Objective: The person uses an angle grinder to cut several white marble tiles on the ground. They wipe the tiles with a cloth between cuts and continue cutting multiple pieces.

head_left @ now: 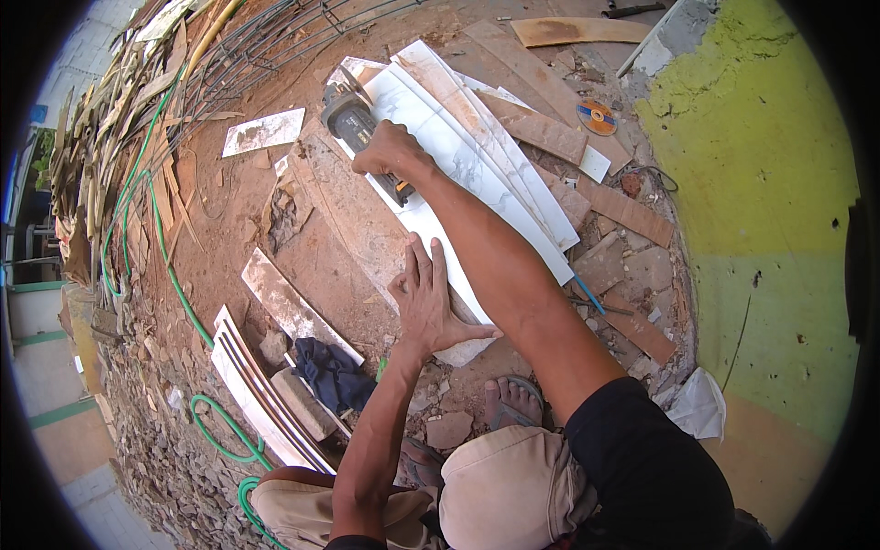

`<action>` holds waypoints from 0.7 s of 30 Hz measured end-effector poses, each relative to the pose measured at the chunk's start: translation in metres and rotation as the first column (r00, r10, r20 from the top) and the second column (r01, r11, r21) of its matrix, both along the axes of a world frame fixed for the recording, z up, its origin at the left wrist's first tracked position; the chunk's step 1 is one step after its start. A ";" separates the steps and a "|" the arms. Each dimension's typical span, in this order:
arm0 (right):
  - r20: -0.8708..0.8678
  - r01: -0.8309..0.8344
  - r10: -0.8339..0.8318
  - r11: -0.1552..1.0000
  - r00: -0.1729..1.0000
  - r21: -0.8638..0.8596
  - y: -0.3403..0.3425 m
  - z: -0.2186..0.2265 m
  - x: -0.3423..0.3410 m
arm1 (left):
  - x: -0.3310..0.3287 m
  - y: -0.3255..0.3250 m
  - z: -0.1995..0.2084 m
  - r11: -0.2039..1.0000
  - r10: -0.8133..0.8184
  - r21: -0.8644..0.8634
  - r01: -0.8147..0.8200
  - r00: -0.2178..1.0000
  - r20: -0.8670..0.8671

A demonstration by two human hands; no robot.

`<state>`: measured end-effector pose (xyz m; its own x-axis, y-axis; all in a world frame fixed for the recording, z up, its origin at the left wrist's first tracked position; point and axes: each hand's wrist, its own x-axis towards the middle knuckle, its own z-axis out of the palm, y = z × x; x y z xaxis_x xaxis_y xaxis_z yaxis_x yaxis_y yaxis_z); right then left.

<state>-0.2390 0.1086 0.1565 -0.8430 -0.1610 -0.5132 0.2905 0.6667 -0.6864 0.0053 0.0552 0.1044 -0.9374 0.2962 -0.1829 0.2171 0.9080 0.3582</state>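
My right hand (396,154) is wrapped round the body of a dark cordless angle grinder (350,123), whose disc end points away from me at the far end of a white marbled tile (403,99). Whether the disc touches the tile I cannot tell. Nearer to me, my left hand (427,301) lies with fingers stretched and thumb spread along the tile's left edge, holding nothing. Beneath the tile is a dusty board or slab (362,234). Another marbled tile strip (495,151) overlaps it on the right.
A cutting disc (597,117) lies on boards at the right, before a yellow-green wall (752,183). A blue stick-like thing (589,295) sticks out beside the tile. Tile strips (266,394), a dark cloth (332,374), a green hose (170,257) and piled wood (92,147) are at left.
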 end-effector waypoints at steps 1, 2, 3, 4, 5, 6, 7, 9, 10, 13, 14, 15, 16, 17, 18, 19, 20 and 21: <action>0.000 -0.002 0.002 1.000 1.000 0.000 0.000 0.000 -0.001 | 0.000 0.000 0.000 1.000 0.000 0.000 0.000 1.000 0.000; 0.000 -0.004 0.004 1.000 1.000 0.000 0.000 0.000 -0.001 | 0.000 -0.001 -0.001 1.000 0.001 0.000 -0.001 1.000 0.000; -0.001 -0.005 0.005 1.000 1.000 -0.002 -0.001 -0.001 0.000 | 0.000 -0.001 -0.001 1.000 0.003 -0.007 -0.003 1.000 0.005; -0.001 -0.006 0.006 1.000 1.000 -0.004 -0.001 -0.001 0.000 | 0.000 -0.001 -0.001 1.000 0.005 -0.014 -0.005 1.000 0.009; -0.002 -0.004 0.004 1.000 1.000 -0.003 0.000 -0.002 0.000 | 0.000 -0.001 -0.002 1.000 0.004 -0.019 -0.004 1.000 0.013; -0.041 0.012 -0.012 1.000 0.999 0.001 0.000 -0.006 -0.001 | 0.000 0.000 -0.002 1.000 0.002 -0.025 -0.002 1.000 0.012; -0.081 0.028 -0.028 1.000 0.996 0.004 -0.001 -0.012 -0.002 | 0.000 0.001 -0.002 1.000 0.000 -0.031 0.000 1.000 0.010; -0.117 0.042 -0.041 0.999 0.992 0.004 -0.002 -0.015 -0.002 | 0.000 0.001 -0.004 0.999 0.000 -0.033 0.000 1.000 0.008; -0.114 0.042 -0.041 0.999 0.993 0.004 -0.002 -0.016 -0.002 | 0.000 0.001 -0.005 1.000 0.000 -0.029 0.001 1.000 0.007; -0.111 0.037 -0.038 0.999 0.993 -0.007 -0.002 -0.016 -0.002 | 0.000 -0.001 -0.005 1.000 0.001 -0.020 -0.001 1.000 0.010; -0.111 0.036 -0.037 0.999 0.993 -0.011 -0.002 -0.016 -0.001 | 0.000 -0.001 -0.004 1.000 0.001 -0.018 -0.001 1.000 0.013; -0.112 0.039 -0.039 0.999 0.993 -0.006 -0.002 -0.016 -0.001 | 0.000 -0.001 -0.004 1.000 0.002 -0.017 -0.002 1.000 0.015; -0.112 0.042 -0.041 0.999 0.993 -0.001 -0.003 -0.016 0.000 | 0.000 -0.001 -0.003 1.000 0.003 -0.017 -0.002 1.000 0.017; -0.114 0.046 -0.045 0.999 0.993 0.005 -0.003 -0.017 0.000 | 0.000 0.000 -0.003 1.000 0.002 -0.016 -0.002 1.000 0.019; -0.121 0.043 -0.043 0.999 0.992 0.002 -0.002 -0.018 0.000 | 0.000 0.000 -0.003 1.000 0.002 -0.012 -0.002 1.000 0.013; -0.128 0.041 -0.041 0.999 0.991 -0.001 -0.002 -0.019 0.000 | 0.001 0.000 -0.003 1.000 0.002 -0.008 -0.002 1.000 0.007; -0.135 0.038 -0.038 0.999 0.990 -0.005 -0.001 -0.019 0.000 | 0.001 0.000 -0.003 1.000 0.002 -0.004 -0.002 1.000 0.002; -0.130 0.040 -0.039 0.999 0.991 -0.001 -0.001 -0.019 0.000 | 0.001 0.000 -0.003 1.000 0.003 -0.004 -0.003 1.000 0.006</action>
